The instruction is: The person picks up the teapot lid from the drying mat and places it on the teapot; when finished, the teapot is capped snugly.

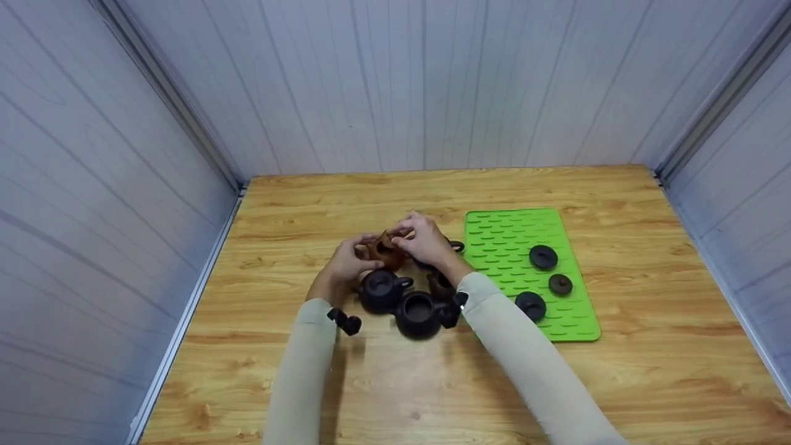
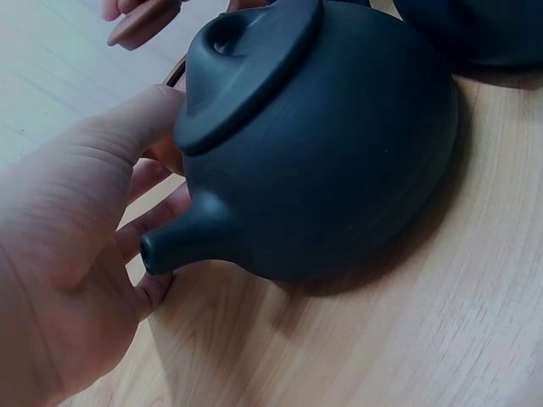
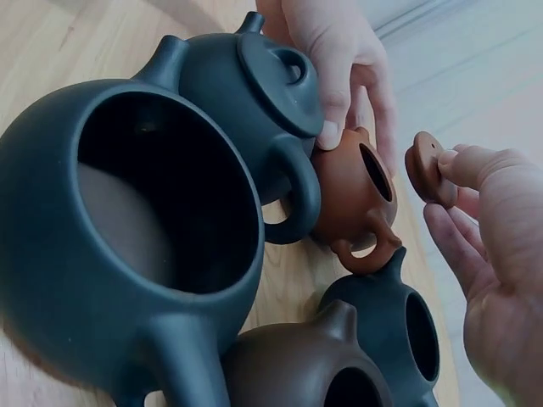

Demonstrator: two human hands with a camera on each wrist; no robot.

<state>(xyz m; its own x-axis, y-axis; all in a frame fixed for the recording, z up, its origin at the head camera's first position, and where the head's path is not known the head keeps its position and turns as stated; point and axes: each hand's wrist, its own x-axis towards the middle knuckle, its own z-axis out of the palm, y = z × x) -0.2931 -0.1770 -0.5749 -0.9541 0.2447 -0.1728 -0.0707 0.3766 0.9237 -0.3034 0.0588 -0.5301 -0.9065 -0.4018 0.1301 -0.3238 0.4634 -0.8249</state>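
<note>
My left hand [image 1: 347, 261] holds a small reddish-brown teapot [image 3: 344, 191] by its side, thumb and fingers spread around the body. The pot's top is uncovered. In the right wrist view, my right hand [image 3: 509, 229] pinches a matching reddish-brown lid [image 3: 427, 170] between thumb and fingers, tilted on edge and apart from the pot's opening. Nearer the camera, a black teapot [image 2: 339, 144] has its lid on; its spout points toward my left palm. Beside it are a large lidless black teapot [image 3: 42, 229], a lidless dark brown teapot [image 3: 271, 365] and a smaller lidless black one [image 3: 369, 318].
To the right on the wooden table [image 1: 395, 389] lies a green ridged mat [image 1: 503, 247]. It carries two black lids [image 1: 543, 257] and a dark brown lid [image 1: 560, 284]. Pale panels [image 1: 401, 86] wall the table at the back and sides. The teapots stand closely grouped.
</note>
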